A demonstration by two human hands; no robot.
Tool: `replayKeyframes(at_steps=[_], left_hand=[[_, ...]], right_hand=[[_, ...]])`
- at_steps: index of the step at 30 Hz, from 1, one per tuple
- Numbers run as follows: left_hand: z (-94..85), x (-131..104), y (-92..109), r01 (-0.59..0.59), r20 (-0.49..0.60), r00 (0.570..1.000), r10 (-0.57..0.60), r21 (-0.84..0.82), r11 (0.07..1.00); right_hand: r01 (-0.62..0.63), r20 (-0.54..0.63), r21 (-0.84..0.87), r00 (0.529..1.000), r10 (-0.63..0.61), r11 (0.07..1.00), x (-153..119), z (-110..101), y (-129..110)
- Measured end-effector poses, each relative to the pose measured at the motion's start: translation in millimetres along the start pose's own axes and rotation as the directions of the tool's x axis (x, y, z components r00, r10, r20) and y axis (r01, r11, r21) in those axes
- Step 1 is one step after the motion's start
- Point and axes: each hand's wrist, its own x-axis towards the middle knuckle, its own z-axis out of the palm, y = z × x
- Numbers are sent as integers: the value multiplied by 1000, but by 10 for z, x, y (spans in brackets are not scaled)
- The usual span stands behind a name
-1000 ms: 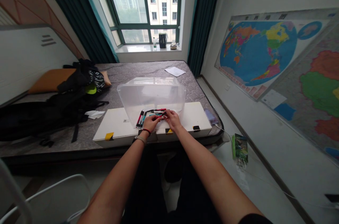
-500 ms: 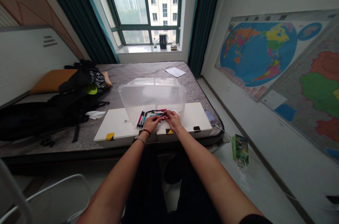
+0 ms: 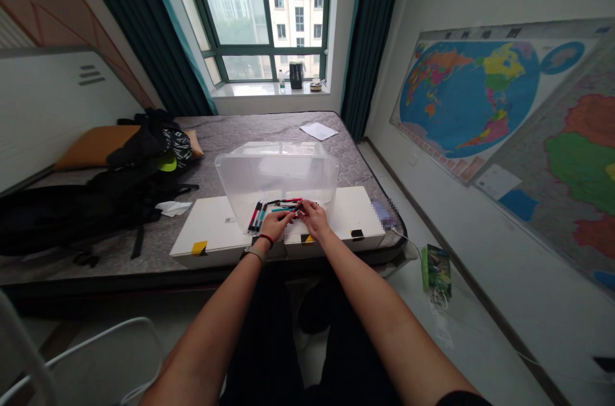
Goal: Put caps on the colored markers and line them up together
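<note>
One quilted mattress (image 3: 259,127) bears the whole layout. White box (image 3: 206,220) along its near edge, low and flat, yellow-and-black tape on the front. Clear bin (image 3: 276,169) above the box, narrowing downward; which way its mouth faces, cannot tell. White sheet (image 3: 318,130) flat on the mattress, well behind the bin. Left hand (image 3: 273,225), dark red band at the wrist, and right hand (image 3: 314,220) low at the near side of the bin, fingertips nearly meeting. Grip: both pinched on one slim piece (image 3: 297,207), pen-like, dark at the upper end; detail too small to tell. Pens (image 3: 254,216): several, red, black and teal, side by side just left of the left hand; others crosswise beyond the fingertips, including one teal pen (image 3: 281,209).
</note>
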Motion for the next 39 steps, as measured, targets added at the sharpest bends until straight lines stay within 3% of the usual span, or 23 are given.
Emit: replayKeyframes(at_steps=[11,16,24,28,33,36,39], left_hand=[[-30,39,-33,68,60,996,-62,-92,993],[-99,84,-75,202,160,974,-163,-266,943],[-123,108,-142,197,182,975,-130,-427,882],[-131,106,-118,217,166,973,-158,-434,874],[-122,89,-113,217,130,976,-175,-487,846],[-112,90,-138,222,138,975,-175,-534,816],[-104,101,-177,229,128,973,-191,-595,770]], right_hand=[[14,-14,-74,1000,-15,997,19,12,2],[-48,-27,-239,999,43,970,174,78,-89],[-37,2,-492,999,44,870,361,307,-193],[56,79,-680,997,-2,731,516,483,-373],[245,214,-900,969,-126,361,860,696,-764],[286,290,-942,957,1,173,1031,729,-912],[316,316,-948,932,176,29,1067,658,-901]])
